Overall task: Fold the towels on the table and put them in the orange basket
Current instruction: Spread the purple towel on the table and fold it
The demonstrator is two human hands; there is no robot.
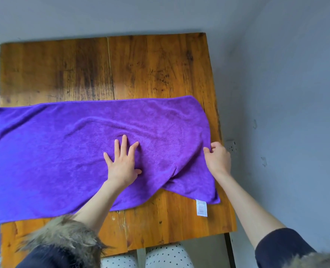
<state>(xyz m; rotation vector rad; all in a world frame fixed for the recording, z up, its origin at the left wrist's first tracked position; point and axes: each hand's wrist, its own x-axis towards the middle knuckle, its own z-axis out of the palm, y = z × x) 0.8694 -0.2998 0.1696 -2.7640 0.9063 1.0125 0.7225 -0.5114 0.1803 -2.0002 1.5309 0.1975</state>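
One purple microfibre towel [63, 151] lies spread lengthwise across the worn wooden plank table [140, 64], its left end overhanging the table edge. Not folded yet, only laid out, with a diagonal crease near the right end and a white care label [201, 207] at the near right corner. Left hand [122, 165] presses flat on the towel's middle, fingers spread, pinning it. Right hand [218, 156] pinches the towel's right edge, fingers curled round the cloth (looks set to pull it over for a first fold, my guess). Orange basket not in view, so I can't tell where it sits or whether anything is in it. No other towels clearly visible; a blue patch at far left is too cut off to identify. Left to do: every fold on this towel, then the drop into the basket.
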